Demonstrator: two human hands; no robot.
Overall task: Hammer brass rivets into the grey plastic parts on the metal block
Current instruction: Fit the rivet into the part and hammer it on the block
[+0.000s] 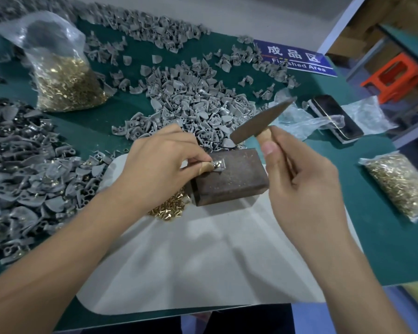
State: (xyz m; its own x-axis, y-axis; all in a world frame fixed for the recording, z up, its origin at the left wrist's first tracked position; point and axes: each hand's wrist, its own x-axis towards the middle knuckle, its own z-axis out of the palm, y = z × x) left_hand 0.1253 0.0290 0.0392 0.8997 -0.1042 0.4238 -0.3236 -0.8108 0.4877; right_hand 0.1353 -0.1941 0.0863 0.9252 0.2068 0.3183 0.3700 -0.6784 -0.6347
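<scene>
While the hammer was up, this is how things stood.
Left hand: the left hand (164, 153) pinched a grey part (218, 165) and kept it flat on the near-left top of the block (229, 177).
Rivet: a rivet (218, 162) stood in the part, just past the fingertips.
Right hand: the right hand (297, 179) gripped the hammer (261, 121) by its wood handle, head raised above the block's far edge.
Good hit: it looked best to come straight down on the rivet with a short, soft tap.
Watch out: the fingers sat very close, so a crooked hit could hurt them or bend the rivet.
Spare rivets: a loose pile (169, 208) lay beside the block, on the white sheet (203, 261).
</scene>
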